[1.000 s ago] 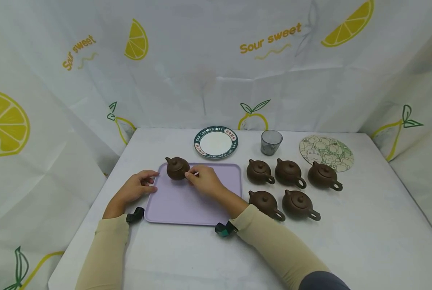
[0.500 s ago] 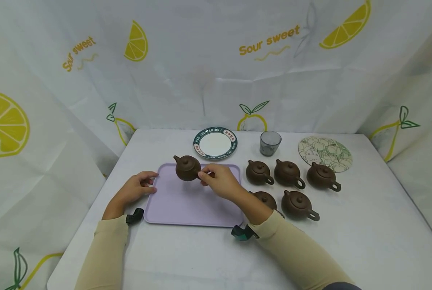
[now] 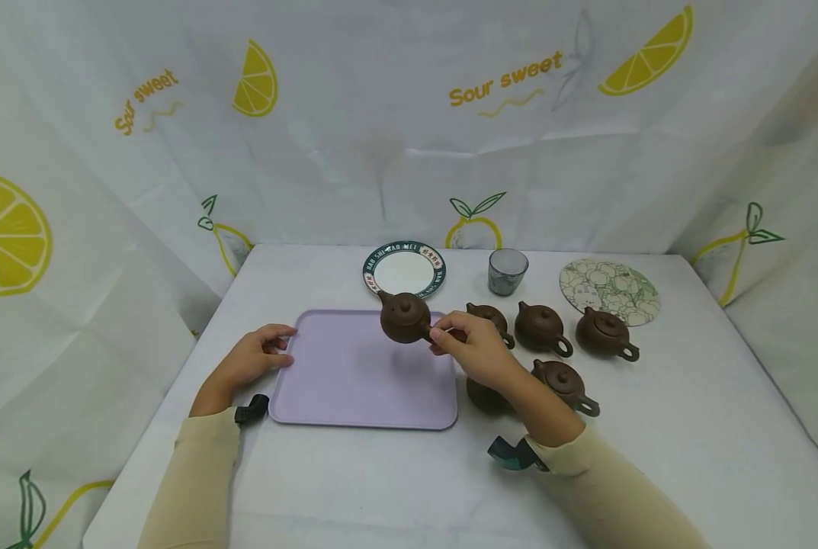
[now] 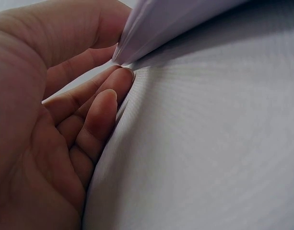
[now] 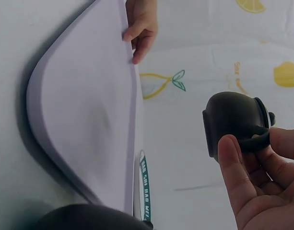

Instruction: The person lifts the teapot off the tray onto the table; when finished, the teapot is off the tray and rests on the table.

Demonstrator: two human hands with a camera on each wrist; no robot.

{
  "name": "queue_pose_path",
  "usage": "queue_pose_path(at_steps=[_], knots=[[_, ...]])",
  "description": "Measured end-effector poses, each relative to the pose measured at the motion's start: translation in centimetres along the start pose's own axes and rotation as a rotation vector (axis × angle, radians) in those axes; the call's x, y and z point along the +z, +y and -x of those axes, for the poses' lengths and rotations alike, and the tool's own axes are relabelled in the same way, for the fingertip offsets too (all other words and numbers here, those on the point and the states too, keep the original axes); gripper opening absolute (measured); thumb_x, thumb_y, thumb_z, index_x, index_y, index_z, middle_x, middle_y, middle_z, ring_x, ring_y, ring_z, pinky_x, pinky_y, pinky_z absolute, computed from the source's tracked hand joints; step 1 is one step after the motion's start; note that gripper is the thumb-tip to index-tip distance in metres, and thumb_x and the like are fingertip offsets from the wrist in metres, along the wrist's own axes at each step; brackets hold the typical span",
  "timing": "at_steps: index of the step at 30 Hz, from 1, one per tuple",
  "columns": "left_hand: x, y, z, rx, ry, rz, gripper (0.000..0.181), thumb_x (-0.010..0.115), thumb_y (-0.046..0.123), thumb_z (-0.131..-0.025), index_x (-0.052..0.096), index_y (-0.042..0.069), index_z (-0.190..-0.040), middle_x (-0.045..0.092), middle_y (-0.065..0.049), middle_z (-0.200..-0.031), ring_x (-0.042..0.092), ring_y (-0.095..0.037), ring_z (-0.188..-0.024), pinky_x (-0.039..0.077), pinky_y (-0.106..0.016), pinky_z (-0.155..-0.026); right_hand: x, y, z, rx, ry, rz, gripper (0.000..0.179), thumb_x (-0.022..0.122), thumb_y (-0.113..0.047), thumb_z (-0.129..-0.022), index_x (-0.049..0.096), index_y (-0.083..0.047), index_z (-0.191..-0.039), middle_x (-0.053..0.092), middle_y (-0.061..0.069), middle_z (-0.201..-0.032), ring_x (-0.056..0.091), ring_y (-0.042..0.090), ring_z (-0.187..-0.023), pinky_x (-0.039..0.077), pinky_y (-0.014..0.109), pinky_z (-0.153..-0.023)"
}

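Observation:
My right hand (image 3: 473, 347) pinches a small brown teapot (image 3: 405, 318) by its handle. That teapot hangs in the air over the right part of a lilac tray (image 3: 360, 389), spout toward the left. In the right wrist view the handle lies between thumb and fingers, and the teapot (image 5: 233, 120) is apart from the tray (image 5: 84, 105). At the tray's left edge rests my left hand (image 3: 251, 357), its relaxed fingers touching the rim; close up, fingertips (image 4: 122, 79) meet the tray's side.
Several more brown teapots stand right of the tray, such as one (image 3: 541, 329) in the back row; my right arm partly covers two. Behind are a green-rimmed plate (image 3: 370, 286), a grey glass (image 3: 508, 272) and a round patterned mat (image 3: 611, 286).
My right hand has lifted the teapot from the tray's back left corner and carried it to the right. The left hand has stayed at the tray's edge.

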State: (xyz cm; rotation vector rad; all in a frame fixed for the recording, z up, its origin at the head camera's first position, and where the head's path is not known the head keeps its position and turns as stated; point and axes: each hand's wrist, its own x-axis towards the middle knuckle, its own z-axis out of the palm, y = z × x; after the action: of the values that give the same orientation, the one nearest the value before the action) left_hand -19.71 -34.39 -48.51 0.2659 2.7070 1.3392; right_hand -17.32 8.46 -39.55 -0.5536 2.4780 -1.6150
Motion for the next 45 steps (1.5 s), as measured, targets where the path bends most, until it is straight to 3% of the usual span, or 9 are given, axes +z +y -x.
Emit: queue_pose_path(at_steps=[7, 16, 18, 23, 31, 37, 45], knots=[[0.1, 0.0, 0.0, 0.005, 0.004, -0.005, 0.053, 0.079, 0.009, -0.079, 0.061, 0.004, -0.129, 0.061, -0.012, -0.104, 0.056, -0.025, -0.093, 0.045, -0.028, -0.078, -2.4, 1.2, 2.2, -0.011, -0.003, -0.075, 0.014, 0.061, -0.013, -0.097, 0.065, 0.0, -0.099, 0.067, 0.011, -0.093, 0.069, 0.022, -0.085, 0.054, 0.036, -0.078], [-0.1, 0.8, 0.2, 0.002, -0.004, -0.022, 0.053, 0.079, 0.01, -0.08, 0.06, 0.003, -0.129, 0.061, -0.012, -0.104, 0.056, -0.025, -0.093, 0.045, -0.028, -0.078, -5.0, 2.2, 5.0, -0.065, 0.025, -0.052, 0.012, 0.06, -0.009, -0.097, 0.065, 0.001, -0.097, 0.063, 0.012, -0.098, 0.069, 0.021, -0.085, 0.053, 0.03, -0.079], [-0.1, 0.2, 0.1, 0.001, -0.003, -0.024, 0.054, 0.08, 0.012, -0.079, 0.061, 0.005, -0.129, 0.061, -0.011, -0.104, 0.056, -0.025, -0.093, 0.045, -0.029, -0.078, -5.5, 2.5, 5.5, -0.085, 0.032, -0.058, 0.011, 0.059, -0.007, -0.097, 0.064, 0.003, -0.097, 0.063, 0.014, -0.099, 0.069, 0.021, -0.084, 0.053, 0.029, -0.078], [-0.3, 0.4, 0.1, -0.003, -0.006, -0.033, 0.053, 0.079, 0.013, -0.08, 0.061, 0.005, -0.129, 0.06, -0.011, -0.104, 0.055, -0.024, -0.091, 0.044, -0.03, -0.078, -6.8, 3.6, 6.6, -0.107, 0.059, -0.058, 0.01, 0.059, -0.004, -0.097, 0.064, 0.004, -0.095, 0.063, 0.017, -0.097, 0.069, 0.018, -0.083, 0.054, 0.028, -0.076], [-0.1, 0.5, 0.0, -0.031, -0.01, -0.025, 0.054, 0.079, 0.013, -0.08, 0.06, 0.006, -0.13, 0.061, -0.011, -0.105, 0.055, -0.025, -0.091, 0.043, -0.033, -0.08, -9.8, 4.6, 8.9, -0.116, 0.089, 0.026, 0.01, 0.057, -0.003, -0.097, 0.064, 0.005, -0.098, 0.062, 0.018, -0.1, 0.069, 0.016, -0.084, 0.053, 0.025, -0.075], [-0.1, 0.3, 0.0, -0.027, -0.01, -0.017, 0.054, 0.079, 0.014, -0.081, 0.061, 0.007, -0.13, 0.061, -0.011, -0.106, 0.055, -0.025, -0.093, 0.044, -0.032, -0.08, -12.0, 5.7, 10.9, -0.099, 0.14, 0.151, 0.008, 0.058, -0.002, -0.097, 0.064, 0.003, -0.099, 0.063, 0.016, -0.1, 0.069, 0.01, -0.082, 0.053, 0.021, -0.071], [-0.1, 0.4, 0.1, -0.017, -0.006, -0.019, 0.053, 0.079, 0.014, -0.081, 0.06, 0.006, -0.13, 0.06, -0.012, -0.106, 0.055, -0.025, -0.093, 0.044, -0.031, -0.08, -14.5, 7.0, 13.2, -0.056, 0.183, 0.188, 0.01, 0.058, -0.003, -0.097, 0.065, 0.003, -0.101, 0.066, 0.0, -0.097, 0.069, 0.008, -0.082, 0.049, 0.015, -0.075]])
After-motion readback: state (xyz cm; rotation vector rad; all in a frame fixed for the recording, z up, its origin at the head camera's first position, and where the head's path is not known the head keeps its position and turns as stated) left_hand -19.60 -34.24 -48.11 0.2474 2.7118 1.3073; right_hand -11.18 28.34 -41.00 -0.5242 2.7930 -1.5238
